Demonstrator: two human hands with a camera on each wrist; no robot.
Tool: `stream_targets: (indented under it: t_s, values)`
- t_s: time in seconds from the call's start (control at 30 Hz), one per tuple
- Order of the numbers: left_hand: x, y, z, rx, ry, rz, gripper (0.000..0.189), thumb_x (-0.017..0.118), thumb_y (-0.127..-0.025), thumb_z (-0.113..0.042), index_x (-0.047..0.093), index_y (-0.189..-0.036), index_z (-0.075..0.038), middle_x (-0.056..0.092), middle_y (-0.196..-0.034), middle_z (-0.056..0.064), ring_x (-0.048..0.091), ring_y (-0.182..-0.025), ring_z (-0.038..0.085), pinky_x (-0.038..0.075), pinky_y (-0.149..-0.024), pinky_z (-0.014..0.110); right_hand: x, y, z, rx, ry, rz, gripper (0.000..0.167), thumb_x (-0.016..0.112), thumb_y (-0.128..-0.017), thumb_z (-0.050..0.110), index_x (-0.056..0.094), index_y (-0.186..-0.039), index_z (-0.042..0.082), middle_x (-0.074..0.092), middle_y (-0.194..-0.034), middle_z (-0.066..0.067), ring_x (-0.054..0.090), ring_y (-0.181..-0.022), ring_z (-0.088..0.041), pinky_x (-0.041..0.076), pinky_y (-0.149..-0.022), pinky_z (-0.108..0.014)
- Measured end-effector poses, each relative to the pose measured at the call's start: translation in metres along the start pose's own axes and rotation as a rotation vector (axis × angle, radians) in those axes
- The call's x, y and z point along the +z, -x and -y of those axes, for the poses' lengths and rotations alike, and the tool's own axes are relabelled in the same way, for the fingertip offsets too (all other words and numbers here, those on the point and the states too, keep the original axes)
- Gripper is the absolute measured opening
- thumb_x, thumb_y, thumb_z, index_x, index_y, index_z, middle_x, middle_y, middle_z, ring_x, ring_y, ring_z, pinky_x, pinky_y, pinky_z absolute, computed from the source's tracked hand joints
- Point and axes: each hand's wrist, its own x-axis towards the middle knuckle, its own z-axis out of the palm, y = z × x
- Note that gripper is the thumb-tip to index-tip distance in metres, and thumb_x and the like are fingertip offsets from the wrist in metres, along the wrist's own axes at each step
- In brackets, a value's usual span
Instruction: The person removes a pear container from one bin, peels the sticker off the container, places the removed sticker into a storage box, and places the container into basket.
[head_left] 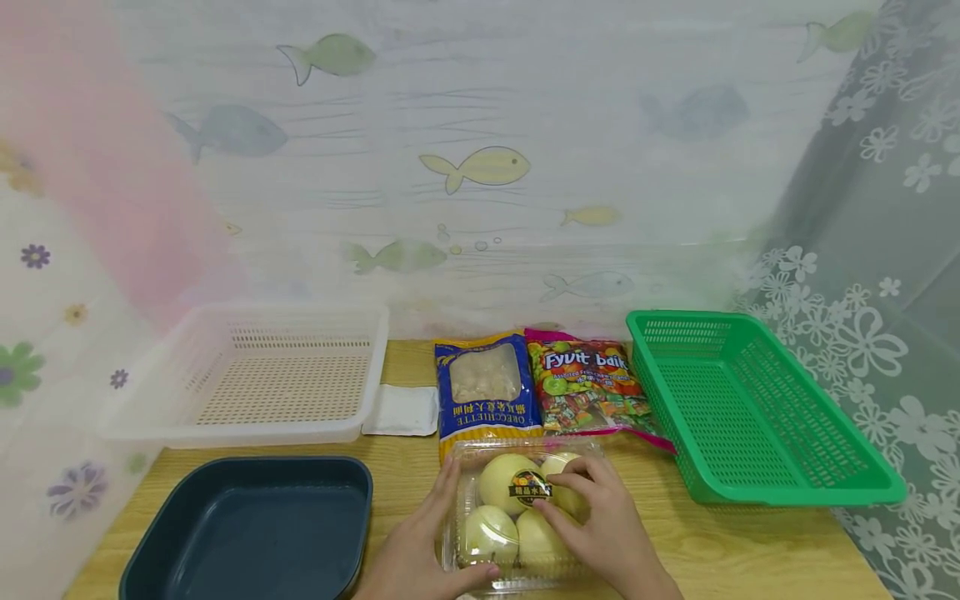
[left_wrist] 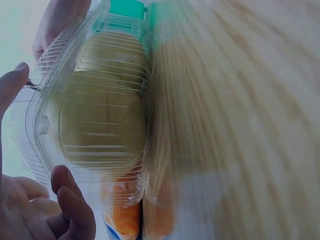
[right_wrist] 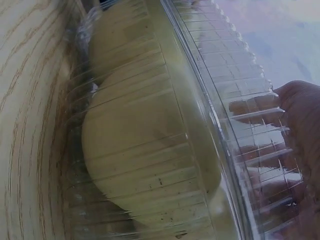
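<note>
A clear plastic clamshell box [head_left: 468,471] of large pale yellow fruits, which look like pears, sits on the wooden table. Its lid bears a black oval label [head_left: 528,490]. My left hand [head_left: 423,533] rests against the box's near left corner, index finger along the left side and thumb across the front. In the left wrist view, other fingers [left_wrist: 75,210] bend beside the box wall. Index and thumb tips of my right hand [head_left: 603,525] touch the label's right and lower edge; I cannot tell if they pinch it. Ribbed walls [right_wrist: 145,135] show in the right wrist view.
Behind the box lie a blue orecchiette bag [head_left: 487,421], a colourful candy bag [head_left: 588,375] and a white packet [head_left: 405,410]. A white basket [head_left: 300,429] stands far left, a dark blue tray [head_left: 352,500] near left, a green basket [head_left: 795,492] right.
</note>
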Motion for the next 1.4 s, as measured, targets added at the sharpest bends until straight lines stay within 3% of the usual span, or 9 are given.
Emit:
stream_targets:
  t_s: [0.3, 0.5, 0.67, 0.87, 1.23, 1.4]
  values:
    - [-0.0008, -0.0008, -0.0018, -0.011, 0.01, 0.001, 0.127, 0.084, -0.077, -0.071, 0.006, -0.172, -0.039, 0.019, -0.177, 0.003, 0.056, -0.135, 0.053, 0.053, -0.098, 0.068, 0.0025, 0.0021, -0.0031, 0.003, -0.064, 0.035, 0.028, 0.097, -0.075, 0.014, 0.082, -0.099, 0.016, 0.07, -0.097, 0.013, 0.064, -0.091, -0.004, 0.059, -0.082, -0.034]
    - [-0.0006, -0.0007, -0.0024, -0.02, 0.005, -0.001, 0.126, 0.083, -0.077, -0.073, 0.008, -0.172, -0.038, 0.019, -0.177, 0.002, 0.055, -0.137, 0.051, 0.053, -0.1, 0.067, 0.0022, 0.0022, -0.0019, 0.028, -0.163, 0.038, 0.032, 0.091, -0.076, -0.004, 0.082, -0.099, 0.017, 0.075, -0.092, 0.012, 0.06, -0.077, 0.003, 0.056, -0.067, -0.023]
    - [0.0004, 0.0, -0.0016, -0.013, -0.006, -0.004, 0.127, 0.082, -0.077, -0.075, 0.009, -0.172, -0.036, 0.019, -0.176, 0.003, 0.053, -0.138, 0.052, 0.051, -0.101, 0.069, 0.0019, 0.0028, 0.0002, 0.078, -0.206, 0.025, 0.031, 0.09, -0.077, -0.005, 0.083, -0.097, 0.018, 0.074, -0.089, 0.015, 0.057, -0.074, 0.005, 0.051, -0.058, -0.018]
    - [0.0001, 0.0004, -0.0017, -0.013, 0.003, 0.005, 0.127, 0.083, -0.077, -0.073, 0.006, -0.172, -0.038, 0.018, -0.177, 0.003, 0.054, -0.136, 0.054, 0.051, -0.1, 0.069, -0.0005, 0.002, 0.0003, 0.114, -0.237, 0.041, 0.029, 0.088, -0.079, -0.007, 0.083, -0.096, 0.016, 0.075, -0.09, 0.014, 0.058, -0.075, 0.004, 0.052, -0.058, -0.019]
    - [-0.0006, 0.0005, -0.002, -0.02, 0.015, 0.019, 0.127, 0.083, -0.077, -0.074, 0.004, -0.172, -0.039, 0.016, -0.177, 0.003, 0.056, -0.133, 0.055, 0.053, -0.096, 0.069, -0.0021, 0.0029, -0.0014, 0.058, -0.345, 0.009, 0.03, 0.083, -0.084, -0.009, 0.082, -0.098, 0.018, 0.077, -0.092, 0.009, 0.06, -0.074, -0.002, 0.053, -0.062, -0.02]
    - [0.0, 0.0003, -0.0016, -0.017, 0.016, 0.011, 0.127, 0.082, -0.077, -0.074, 0.005, -0.172, -0.04, 0.016, -0.177, 0.002, 0.055, -0.136, 0.054, 0.053, -0.098, 0.069, -0.0024, 0.0028, -0.0011, 0.07, -0.328, 0.0, 0.031, 0.084, -0.083, -0.009, 0.081, -0.102, 0.015, 0.075, -0.088, 0.012, 0.057, -0.072, -0.001, 0.051, -0.061, -0.02]
